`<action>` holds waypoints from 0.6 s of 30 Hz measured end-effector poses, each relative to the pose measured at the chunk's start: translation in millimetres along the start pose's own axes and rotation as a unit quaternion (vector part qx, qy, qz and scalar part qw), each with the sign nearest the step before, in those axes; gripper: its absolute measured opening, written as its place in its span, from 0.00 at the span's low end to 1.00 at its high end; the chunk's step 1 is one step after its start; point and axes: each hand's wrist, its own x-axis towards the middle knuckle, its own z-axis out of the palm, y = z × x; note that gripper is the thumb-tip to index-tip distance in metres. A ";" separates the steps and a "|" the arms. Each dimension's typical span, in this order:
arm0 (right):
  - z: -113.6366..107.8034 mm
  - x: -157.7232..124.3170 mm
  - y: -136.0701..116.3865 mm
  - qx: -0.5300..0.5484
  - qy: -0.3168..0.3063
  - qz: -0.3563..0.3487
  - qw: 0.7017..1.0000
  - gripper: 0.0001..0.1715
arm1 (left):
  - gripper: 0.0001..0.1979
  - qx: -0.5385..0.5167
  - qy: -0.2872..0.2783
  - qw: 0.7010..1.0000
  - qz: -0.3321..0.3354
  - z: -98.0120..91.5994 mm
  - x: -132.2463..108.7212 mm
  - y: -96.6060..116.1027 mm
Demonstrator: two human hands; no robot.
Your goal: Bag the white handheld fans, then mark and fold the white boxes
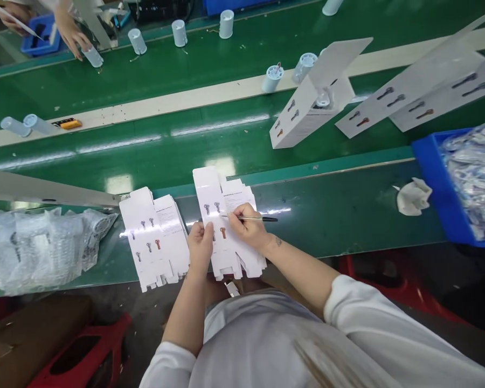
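Observation:
My right hand [248, 226] is closed round a thin pen [258, 218], whose tip touches a stack of flat white printed cartons [220, 191] on the near ledge. My left hand [200, 245] rests on the lower left edge of that stack with its fingers curled, holding it down. A second stack of the same flat cartons [153, 237] lies just to the left, untouched by either hand.
Clear plastic bags [36, 245] are piled at the left. A blue bin of wrapped packets [466, 180] and a crumpled white cloth [414, 196] lie right. Pale cylinders [271, 79] and folded cartons [313, 99] ride the green belt. Another person's hand [70, 29] works far left.

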 end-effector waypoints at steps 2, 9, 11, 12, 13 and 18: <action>0.2 -0.6 2.6 -0.006 0.006 -0.007 1.000 0.12 | 0.17 0.001 -0.003 1.000 -0.002 1.3 -1.1 1.8; 3.5 -0.1 7.1 -0.014 -0.014 0.001 1.000 0.12 | 0.17 -0.001 -0.013 1.000 -0.019 1.3 -0.9 0.1; 2.4 1.5 7.0 -0.006 0.002 0.001 1.000 0.12 | 0.17 -0.002 -0.015 1.000 -0.021 0.8 -0.8 -0.8; 0.6 1.1 6.2 0.002 0.017 0.002 1.000 0.12 | 0.17 -0.004 -0.016 1.000 -0.023 0.4 -0.9 -1.1; -2.1 -0.6 4.8 0.011 0.036 0.003 0.999 0.11 | 0.17 -0.008 -0.016 1.000 -0.024 -0.2 -1.0 -1.2; -15.6 -32.0 -7.5 0.049 0.000 -0.016 0.999 0.10 | 0.15 -0.026 0.014 0.999 -0.023 -5.4 -0.4 1.6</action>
